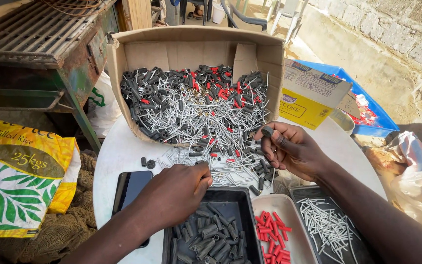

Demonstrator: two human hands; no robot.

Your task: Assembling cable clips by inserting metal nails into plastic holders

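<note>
Right hand [293, 149] is raised over the near edge of the spill, fingers curled, thumb and forefinger pinched on one small black sleeve [267, 131]. Left hand [179, 188] is knuckles-up, fingers bunched and pressed down into the loose metal pins [206, 168] on the white round table [118, 151]; can't tell if it has anything gripped. Both hands work at the mouth of a cardboard box [172, 49] tipped on its side at the far side of the table, spilling a mixed heap of silver pins, black sleeves and red caps toward the near edge. Three trays sit near, side by side: black tray [240, 195] with black sleeves just under the left hand, pale tray [296, 230] with red caps in the middle, dark tray [301, 191] with silver pins on the right. Dark phone [129, 188] lies left of the left forearm. Yellow carton [304, 110] and blue tray [374, 115] far right; printed sack [20, 171] on the left, off the table.
</note>
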